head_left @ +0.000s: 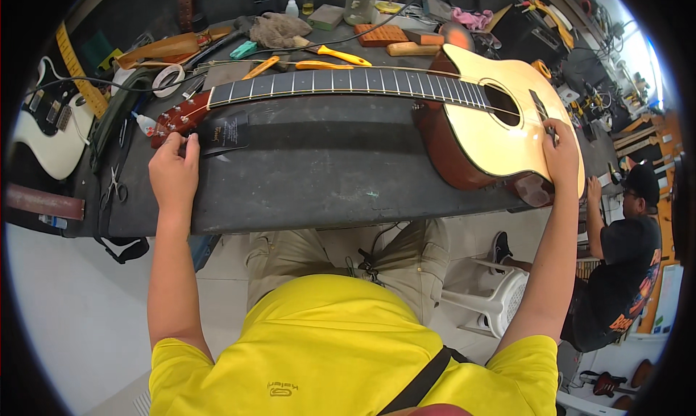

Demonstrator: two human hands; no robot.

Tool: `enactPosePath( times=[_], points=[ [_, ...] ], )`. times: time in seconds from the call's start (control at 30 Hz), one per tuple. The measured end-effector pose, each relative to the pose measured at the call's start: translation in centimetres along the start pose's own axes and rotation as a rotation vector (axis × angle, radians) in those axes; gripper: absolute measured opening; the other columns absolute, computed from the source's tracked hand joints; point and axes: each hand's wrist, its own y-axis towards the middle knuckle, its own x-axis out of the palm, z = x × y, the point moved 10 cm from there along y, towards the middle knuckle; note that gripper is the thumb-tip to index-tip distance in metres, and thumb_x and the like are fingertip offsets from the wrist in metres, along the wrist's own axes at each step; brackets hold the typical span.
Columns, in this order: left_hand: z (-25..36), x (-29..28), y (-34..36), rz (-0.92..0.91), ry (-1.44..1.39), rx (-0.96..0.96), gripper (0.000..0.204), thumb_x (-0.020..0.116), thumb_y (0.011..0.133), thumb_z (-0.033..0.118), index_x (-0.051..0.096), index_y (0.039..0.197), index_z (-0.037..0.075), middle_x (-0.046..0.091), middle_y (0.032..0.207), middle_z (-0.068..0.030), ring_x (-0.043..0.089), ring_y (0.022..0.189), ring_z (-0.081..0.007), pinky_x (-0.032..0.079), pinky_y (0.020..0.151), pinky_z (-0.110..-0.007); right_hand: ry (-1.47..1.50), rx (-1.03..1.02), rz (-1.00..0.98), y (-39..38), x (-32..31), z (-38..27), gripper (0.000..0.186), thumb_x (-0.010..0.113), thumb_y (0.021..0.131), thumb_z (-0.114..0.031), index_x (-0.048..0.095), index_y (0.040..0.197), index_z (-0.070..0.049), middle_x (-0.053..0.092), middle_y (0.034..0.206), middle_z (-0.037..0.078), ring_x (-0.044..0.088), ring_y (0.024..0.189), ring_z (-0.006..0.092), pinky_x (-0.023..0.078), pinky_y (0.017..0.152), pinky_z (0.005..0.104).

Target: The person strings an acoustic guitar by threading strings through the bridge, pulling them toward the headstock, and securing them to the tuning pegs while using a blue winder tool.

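Though the left grip (175,164) is beside the guitar headstock (176,117), contact is unclear.

The guitar (522,144) has a pale cream-yellow top, reddish-brown sides (442,148) and headstock (176,119), and a dark fretboard (319,82). The counter (304,180) is dark grey, the shirt (326,336) bright yellow, the stool (500,300) white.

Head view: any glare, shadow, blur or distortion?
Head view: fisheye bows the guitar neck, rim goes black; head view: dark shadow band below the neck on the workbench; head view: washed-out glare at upper right; head view: no obvious blur on left hand or right hand.
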Motion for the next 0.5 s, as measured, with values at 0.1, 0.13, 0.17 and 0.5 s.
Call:
enactPosePath(
  times=[0.1, 0.13, 0.17, 0.5],
  points=[
    [-0.15, 0.18, -0.04, -0.001, 0.017, -0.022, 0.029, 0.078, 0.102, 0.025, 0.069, 0.091, 0.000, 0.069, 0.074, -0.0163, 0.066, 0.065, -0.0309, 0.052, 0.067, -0.042, 0.013, -0.071, 0.023, 0.11, 0.14, 0.67, 0.015, 0.067, 0.096, -0.007, 0.068, 0.110, -0.006, 0.073, 0.121, 0.015, 0.069, 0.114, 0.0351, 0.053, 0.102, 0.0400],
    [-0.06, 0.25, -0.04, -0.006, 0.017, -0.011, 0.029, 0.078, 0.102, 0.025, 0.069, 0.091, 0.000, 0.069, 0.074, -0.0163, 0.066, 0.065, -0.0309, 0.052, 0.067, -0.042, 0.014, -0.077, 0.043, 0.08, 0.00, 0.61, 0.011, 0.067, 0.095, -0.007, 0.065, 0.105, -0.004, 0.072, 0.119, 0.015, 0.069, 0.113, 0.0347, 0.053, 0.101, 0.0390],
    [-0.19, 0.28, -0.09, -0.002, 0.000, -0.017, 0.029, 0.079, 0.102, 0.025, 0.070, 0.091, 0.000, 0.069, 0.074, -0.0166, 0.066, 0.065, -0.0309, 0.052, 0.067, -0.042, 0.014, -0.065, 0.044, -0.03, 0.01, 0.73, 0.011, 0.067, 0.095, -0.007, 0.065, 0.105, -0.004, 0.072, 0.119, 0.015, 0.069, 0.113, 0.0347, 0.053, 0.101, 0.0390],
    [-0.71, 0.73, 0.20, 0.007, 0.037, -0.018, 0.029, 0.079, 0.103, 0.026, 0.071, 0.092, 0.000, 0.071, 0.076, -0.0189, 0.069, 0.067, -0.0362, 0.054, 0.067, -0.045, 0.049, 0.031, 0.072, 0.03, -0.66, 0.45, 0.013, 0.069, 0.093, -0.008, 0.067, 0.105, -0.004, 0.073, 0.113, 0.015, 0.070, 0.107, 0.0353, 0.055, 0.096, 0.0416]
  ],
)
